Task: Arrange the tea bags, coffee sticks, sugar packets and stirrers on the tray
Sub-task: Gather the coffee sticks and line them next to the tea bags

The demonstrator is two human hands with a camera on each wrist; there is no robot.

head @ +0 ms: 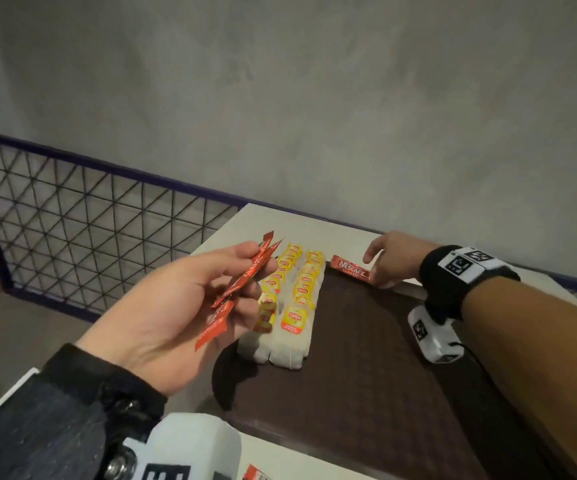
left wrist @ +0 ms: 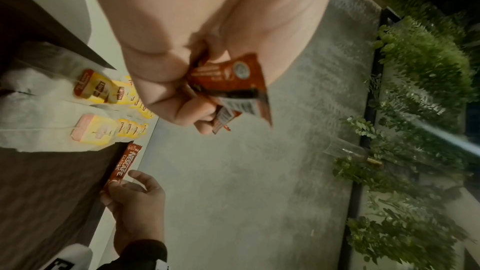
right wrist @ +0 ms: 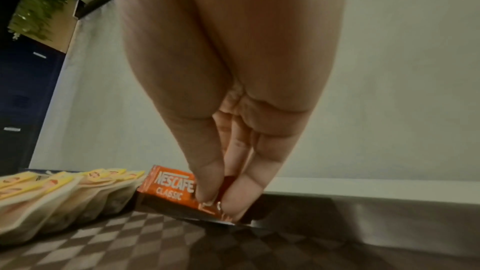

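Palm up above the table's near edge, the left hand [head: 176, 306] fans several red coffee sticks [head: 242, 282] between curled fingers and thumb. Beyond, two rows of tea bags [head: 294, 306] line the dark tray [head: 366, 358]. At its far rim, the right hand [head: 392, 259] pinches one end of a coffee stick [head: 351, 267] lying flat, thumb and fingertip closed on the wrapper.

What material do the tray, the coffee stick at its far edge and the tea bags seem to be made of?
Tray: probably plastic, dark brown with a woven checker texture and dull sheen.
Coffee stick: likely foil-laminate film, glossy red, printed, with crimped ends; the right hand pinches it.
Tea bags: thin, white, slightly translucent filter paper, with yellow paper tags.
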